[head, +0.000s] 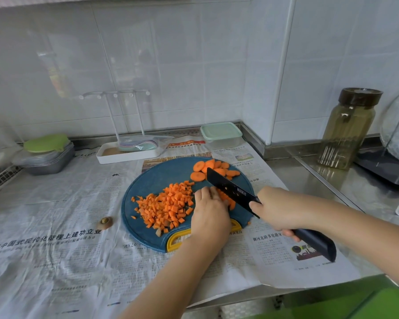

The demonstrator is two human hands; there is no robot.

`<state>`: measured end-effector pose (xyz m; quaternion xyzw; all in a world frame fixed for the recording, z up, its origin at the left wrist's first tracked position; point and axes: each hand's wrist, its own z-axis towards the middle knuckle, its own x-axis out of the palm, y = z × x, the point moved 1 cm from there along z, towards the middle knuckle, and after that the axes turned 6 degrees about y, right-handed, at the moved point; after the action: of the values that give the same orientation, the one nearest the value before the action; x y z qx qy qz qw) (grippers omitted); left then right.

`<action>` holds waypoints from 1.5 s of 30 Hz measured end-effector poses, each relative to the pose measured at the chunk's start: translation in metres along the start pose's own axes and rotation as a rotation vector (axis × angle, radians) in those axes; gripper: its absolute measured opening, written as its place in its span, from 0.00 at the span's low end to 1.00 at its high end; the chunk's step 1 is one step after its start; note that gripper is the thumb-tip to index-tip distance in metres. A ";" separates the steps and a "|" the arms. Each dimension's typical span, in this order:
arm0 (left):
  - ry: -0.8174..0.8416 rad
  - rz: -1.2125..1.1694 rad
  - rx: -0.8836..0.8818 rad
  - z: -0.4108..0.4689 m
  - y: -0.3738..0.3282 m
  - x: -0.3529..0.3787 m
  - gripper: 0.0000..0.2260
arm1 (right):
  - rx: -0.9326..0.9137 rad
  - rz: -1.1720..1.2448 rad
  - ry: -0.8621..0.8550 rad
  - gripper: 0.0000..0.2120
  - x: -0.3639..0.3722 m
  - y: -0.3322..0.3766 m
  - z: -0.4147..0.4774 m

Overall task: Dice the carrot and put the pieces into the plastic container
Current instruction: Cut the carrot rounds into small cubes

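Note:
A round blue cutting board (152,178) lies on newspaper. A heap of diced carrot (168,206) covers its left middle, and several carrot slices (213,169) lie at its far right. My left hand (209,212) presses down on carrot pieces (230,202) beside the blade, fingers curled over them. My right hand (278,210) grips the dark handle of a black knife (230,188), whose blade stands on the board right of my left fingers. The plastic container (221,134), clear with a mint-green lid on, sits behind the board by the wall.
A carrot end (105,222) lies on the newspaper left of the board. A white tray with a rack (127,153) stands at the back, stacked grey containers (45,155) at far left. A tall jar (348,127) and a scale (387,169) stand right.

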<state>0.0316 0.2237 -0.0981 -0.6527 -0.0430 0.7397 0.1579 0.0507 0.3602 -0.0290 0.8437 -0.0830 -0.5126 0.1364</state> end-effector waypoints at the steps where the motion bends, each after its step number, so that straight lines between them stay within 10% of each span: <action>1: 0.005 -0.008 -0.002 0.000 0.001 0.001 0.20 | -0.001 0.010 0.016 0.17 0.000 0.000 -0.002; 45: -0.003 -0.090 -0.011 -0.001 0.004 -0.001 0.20 | 0.068 0.112 -0.027 0.17 0.019 0.008 0.005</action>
<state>0.0320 0.2198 -0.0981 -0.6500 -0.0764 0.7325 0.1874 0.0551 0.3464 -0.0440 0.8349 -0.1493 -0.5122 0.1351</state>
